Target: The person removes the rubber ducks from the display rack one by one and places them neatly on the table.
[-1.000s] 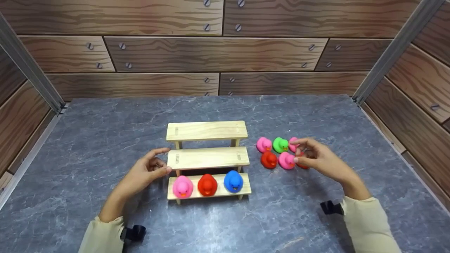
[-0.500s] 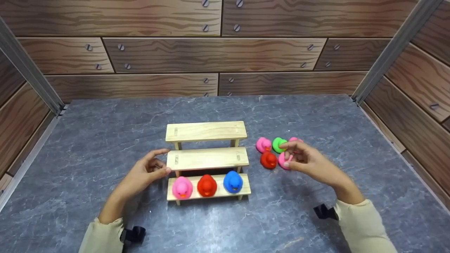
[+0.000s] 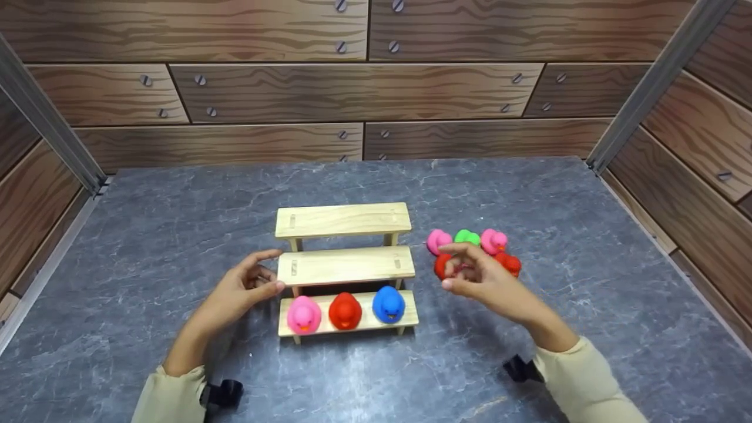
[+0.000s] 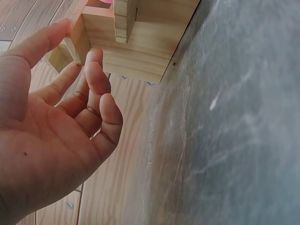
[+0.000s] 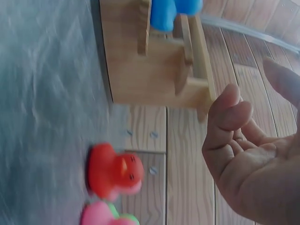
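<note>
On the lowest step [image 3: 367,305] of the wooden stand [image 3: 346,264] sit a pink duck [image 3: 304,314], a red duck [image 3: 345,311] and a blue duck [image 3: 389,305], while your left hand [image 3: 244,282] touches the stand's left end with thumb and forefinger; whether they pinch it, I cannot tell. To the right of the stand, your right hand [image 3: 490,285], fingers loosely bent and released, partly covers a group of further ducks [image 3: 493,241] on the grey table [image 3: 352,382].
</note>
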A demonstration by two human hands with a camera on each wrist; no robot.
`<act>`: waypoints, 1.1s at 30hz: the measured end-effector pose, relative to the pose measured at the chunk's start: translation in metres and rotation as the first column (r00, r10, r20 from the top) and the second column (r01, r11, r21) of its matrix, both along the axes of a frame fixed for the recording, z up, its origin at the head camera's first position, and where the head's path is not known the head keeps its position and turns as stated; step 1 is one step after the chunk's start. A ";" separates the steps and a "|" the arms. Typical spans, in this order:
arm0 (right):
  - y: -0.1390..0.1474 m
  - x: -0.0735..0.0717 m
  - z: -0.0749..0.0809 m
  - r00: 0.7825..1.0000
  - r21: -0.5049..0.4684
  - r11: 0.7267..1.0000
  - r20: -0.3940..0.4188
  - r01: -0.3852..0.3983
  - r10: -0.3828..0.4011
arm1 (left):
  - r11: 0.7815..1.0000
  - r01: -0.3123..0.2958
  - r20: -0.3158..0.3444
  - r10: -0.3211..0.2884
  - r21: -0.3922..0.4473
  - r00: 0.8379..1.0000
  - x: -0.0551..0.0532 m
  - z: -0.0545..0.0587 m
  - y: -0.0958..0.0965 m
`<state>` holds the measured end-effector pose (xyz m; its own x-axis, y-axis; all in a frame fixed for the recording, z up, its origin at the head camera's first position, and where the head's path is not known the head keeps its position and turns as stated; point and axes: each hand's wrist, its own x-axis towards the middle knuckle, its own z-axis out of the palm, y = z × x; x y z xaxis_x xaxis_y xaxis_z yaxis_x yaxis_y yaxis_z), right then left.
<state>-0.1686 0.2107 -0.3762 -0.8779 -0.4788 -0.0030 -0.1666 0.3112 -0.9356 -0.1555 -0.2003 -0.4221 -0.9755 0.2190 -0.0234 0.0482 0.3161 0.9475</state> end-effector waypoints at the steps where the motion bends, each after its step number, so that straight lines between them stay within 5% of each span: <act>1: -0.003 0.001 -0.001 1.000 0.001 1.000 -0.007 -0.006 0.006 | 1.000 -0.002 -0.001 0.002 -0.004 1.000 0.000 0.000 0.000; 16: -0.028 0.013 -0.015 0.994 0.155 0.982 -0.024 -0.105 0.110 | 0.999 -0.027 0.000 0.027 -0.028 1.000 0.000 0.001 0.001; 33: -0.045 0.020 -0.034 0.984 0.146 0.974 -0.016 -0.175 0.179 | 0.999 -0.022 0.012 0.023 -0.034 1.000 0.000 -0.001 0.000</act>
<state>-0.1485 0.1656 -0.4103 -0.7799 -0.6232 -0.0588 -0.2573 0.4048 -0.8774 -0.1551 -0.2000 -0.4228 -0.9797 0.1957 -0.0429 0.0286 0.3486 0.9368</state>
